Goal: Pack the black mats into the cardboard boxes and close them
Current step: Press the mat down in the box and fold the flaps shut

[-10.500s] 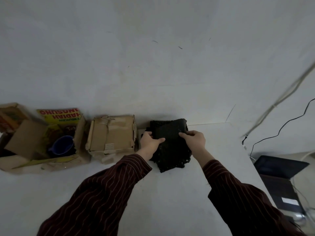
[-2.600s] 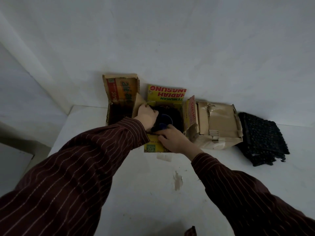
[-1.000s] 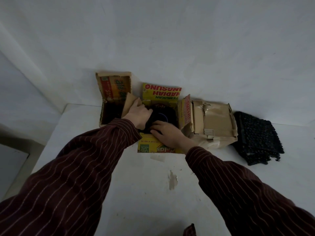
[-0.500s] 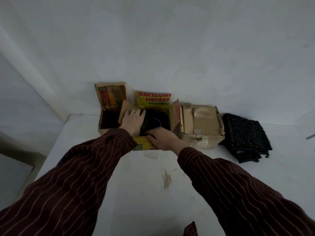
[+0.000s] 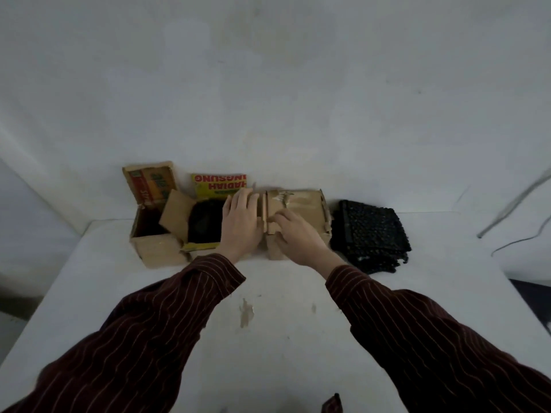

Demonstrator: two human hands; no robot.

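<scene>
Three cardboard boxes stand in a row against the wall. The left box [image 5: 155, 248] is open and dark inside. The middle box [image 5: 219, 186], with a yellow printed flap standing at the back, holds a black mat [image 5: 205, 223]. My left hand [image 5: 241, 226] lies flat with straight fingers on the middle box's right flap. My right hand [image 5: 295, 235] rests on top of the closed right box [image 5: 301, 204], fingers bent at its left edge. A stack of black mats [image 5: 371, 238] lies to the right of the closed box.
The boxes and mats sit at the back of a white table [image 5: 268, 338] against a white wall. Cables [image 5: 512, 210] hang at the far right. The table's left and right edges drop off to the floor.
Both hands have come out of the middle box and moved right. The left hand now lies on the right flap and the right hand on the closed box.
</scene>
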